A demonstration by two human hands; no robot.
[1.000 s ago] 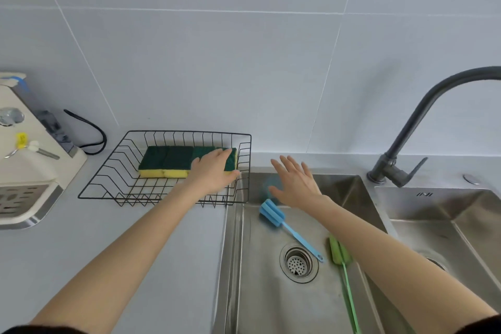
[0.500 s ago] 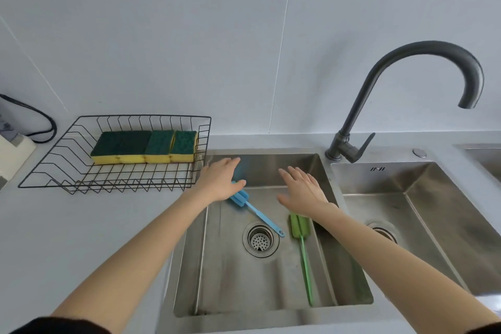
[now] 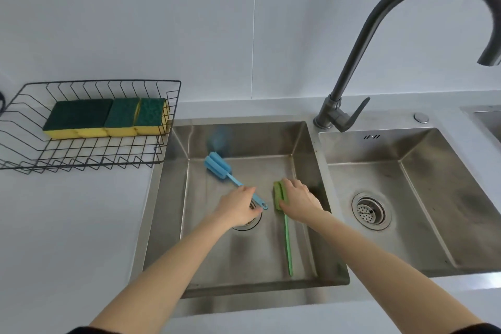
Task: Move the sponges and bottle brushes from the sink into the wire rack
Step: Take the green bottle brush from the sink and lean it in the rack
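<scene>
Three green-and-yellow sponges (image 3: 108,120) lie side by side at the back of the black wire rack (image 3: 89,84) on the counter. In the left sink basin (image 3: 244,260) lie two bottle brushes. The blue brush (image 3: 218,166) points its foam head to the back left; my left hand (image 3: 238,207) pinches the end of its handle above the drain. The green brush (image 3: 287,241) lies lengthwise, handle toward me. My right hand (image 3: 298,199) closes over its foam head.
A dark curved faucet (image 3: 352,62) rises between the left basin and a second basin (image 3: 406,198) on the right. White counter (image 3: 67,225) spreads in front of the rack. A tiled wall stands behind.
Both hands have dropped deeper into the basin. My left hand has slid from the blue brush's head to its handle end, and my right hand has come down onto the green brush's head.
</scene>
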